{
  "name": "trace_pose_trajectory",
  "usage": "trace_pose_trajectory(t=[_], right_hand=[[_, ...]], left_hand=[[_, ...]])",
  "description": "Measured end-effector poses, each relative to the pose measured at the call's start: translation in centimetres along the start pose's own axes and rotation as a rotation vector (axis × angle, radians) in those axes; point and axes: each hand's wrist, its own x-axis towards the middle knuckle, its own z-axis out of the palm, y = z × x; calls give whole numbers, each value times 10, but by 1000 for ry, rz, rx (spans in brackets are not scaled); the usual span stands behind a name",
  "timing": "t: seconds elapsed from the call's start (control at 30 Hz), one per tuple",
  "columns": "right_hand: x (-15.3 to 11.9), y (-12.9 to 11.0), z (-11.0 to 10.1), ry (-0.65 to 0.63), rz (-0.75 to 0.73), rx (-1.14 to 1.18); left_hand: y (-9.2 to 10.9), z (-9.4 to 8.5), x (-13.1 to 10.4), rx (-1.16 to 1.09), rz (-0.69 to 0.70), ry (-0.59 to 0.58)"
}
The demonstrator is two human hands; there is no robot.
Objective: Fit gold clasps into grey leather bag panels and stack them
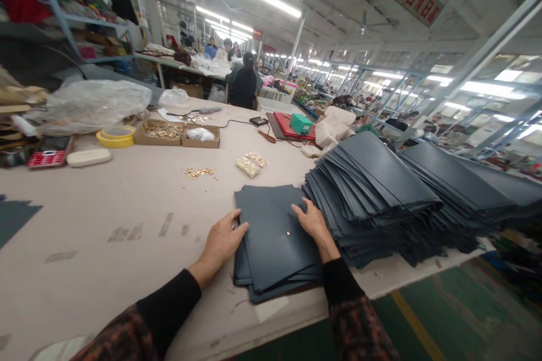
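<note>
A small stack of dark blue-grey sheets [275, 242] lies on the table in front of me, its corners slightly uneven. A small shiny metal piece [288, 233] sits on the top sheet. At the left edge of the stack is my left hand [222, 241], thumb and forefinger apart, touching the sheets' side. My right hand [312, 223] rests at the upper right edge with its fingers spread on the top sheet. Behind the stack lie two small clear bags [248, 166] of metal bits and a loose pile of gold-coloured pieces [200, 172].
Tall piles of folded dark sheets [368, 180] stand close on the right. Farther back are open cardboard boxes [158, 132], yellow tape rolls [116, 136], a red calculator-like device [49, 152] and a green box [301, 123]. A person [244, 82] sits beyond the table.
</note>
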Motion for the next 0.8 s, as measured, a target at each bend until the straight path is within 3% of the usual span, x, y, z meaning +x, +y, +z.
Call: trace_pose_trajectory(t=[0.2,0.33,0.47,0.63,0.73,0.8], right_hand=[[14,10,-1,-42,-37,145],[1,17,-5,-30,-47,153],[-16,15,-14,-17,-41,119],[-49,-1,-27,34,-133,50],[-82,-8,-32,177,-210,41],[-110,-8,-32,278,-184,69]], left_hand=[[8,4,0,115,56,17],[18,9,5,176,166,-9],[21,5,6,159,168,-12],[5,-9,-19,29,14,-3],[-4,-10,-30,-119,-78,-17],[-7,-7,-34,-222,-112,-31]])
